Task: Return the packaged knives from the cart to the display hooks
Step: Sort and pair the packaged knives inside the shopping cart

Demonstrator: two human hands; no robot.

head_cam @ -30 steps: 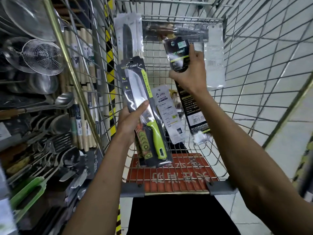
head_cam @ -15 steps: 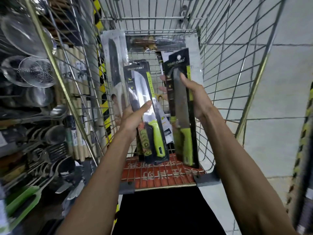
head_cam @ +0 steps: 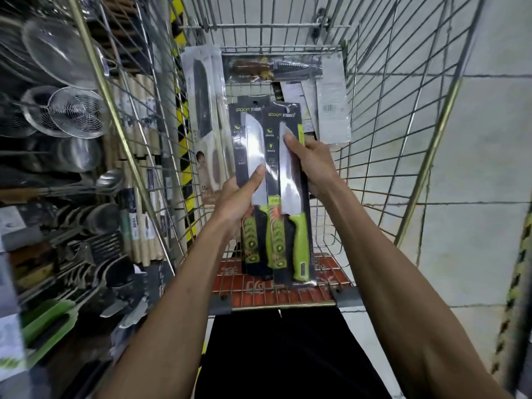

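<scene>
Two packaged knives stand upright side by side in the head view, held above the wire cart (head_cam: 403, 145), green handles down and blades up. The left hand (head_cam: 237, 197) grips the left knife package (head_cam: 249, 133) near its middle, thumb laid across the front of the blade and fingers curled behind the card. The right hand (head_cam: 315, 165) grips the right knife package (head_cam: 288, 182) from its right edge, thumb pressed on the front near the blade tip. The right package overlaps the right edge of the left one, so the two touch. Their lower ends hang just over the red panel (head_cam: 288, 295) at the near end of the cart.

Deeper in the cart, a dark-bladed knife package (head_cam: 201, 105) leans against the left wall, a brown-handled knife package (head_cam: 270, 69) lies across the far end, and a white card with a barcode (head_cam: 332, 110) stands at the right. Left of the cart, a shelf carries wire strainers (head_cam: 74, 113) and metal ladles (head_cam: 109, 178).
</scene>
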